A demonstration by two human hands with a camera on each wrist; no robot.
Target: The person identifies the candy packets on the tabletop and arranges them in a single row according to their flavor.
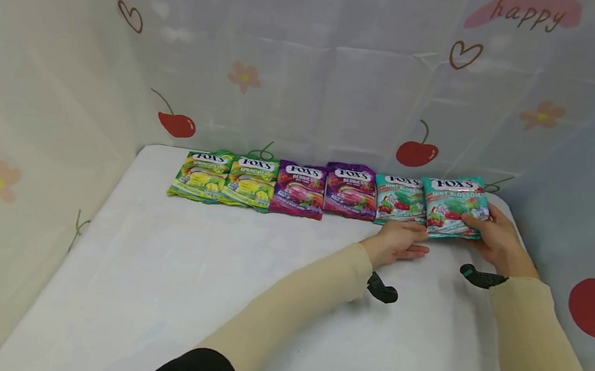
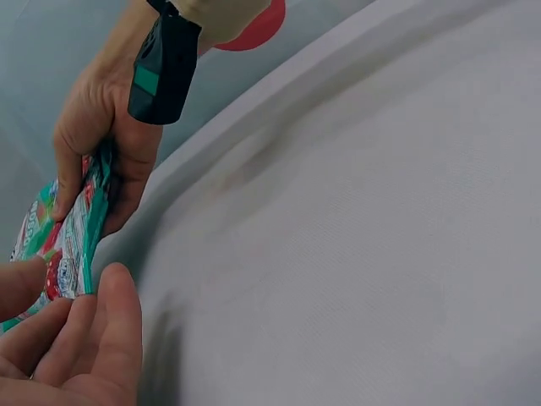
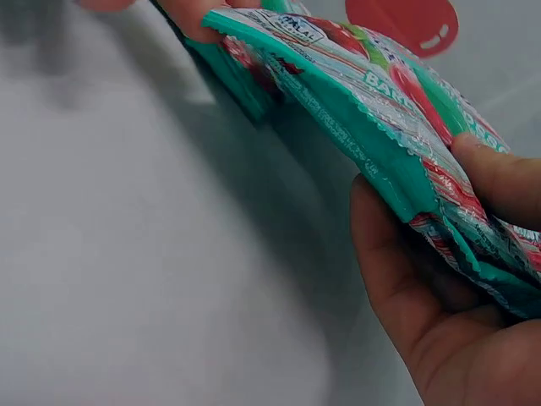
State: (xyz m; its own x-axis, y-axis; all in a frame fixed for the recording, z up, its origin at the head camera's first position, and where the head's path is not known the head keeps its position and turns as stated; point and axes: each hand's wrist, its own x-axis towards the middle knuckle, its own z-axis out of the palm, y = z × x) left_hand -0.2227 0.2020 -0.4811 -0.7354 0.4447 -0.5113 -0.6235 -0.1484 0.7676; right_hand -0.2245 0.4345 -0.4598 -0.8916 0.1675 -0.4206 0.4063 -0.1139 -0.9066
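Note:
At the right end of a row of candy bags, my right hand (image 1: 504, 240) grips a teal Mint Blossom candy bag (image 1: 452, 206) by its right side, thumb on the front and fingers behind. My left hand (image 1: 396, 242) pinches the same bag's lower left corner. In the right wrist view this bag (image 3: 380, 93) is tilted, its bottom edge raised off the table. The left wrist view has the bag (image 2: 72, 245) between the two hands. Just left of it lies another teal Mint Blossom bag (image 1: 400, 199), its lower edge partly behind my left hand.
Further left along the row are two purple Berries bags (image 1: 299, 191) and two yellow-green Springtea bags (image 1: 200, 177). The white table (image 1: 163, 280) extends in front. Printed curtains (image 1: 309, 88) hang behind and at both sides.

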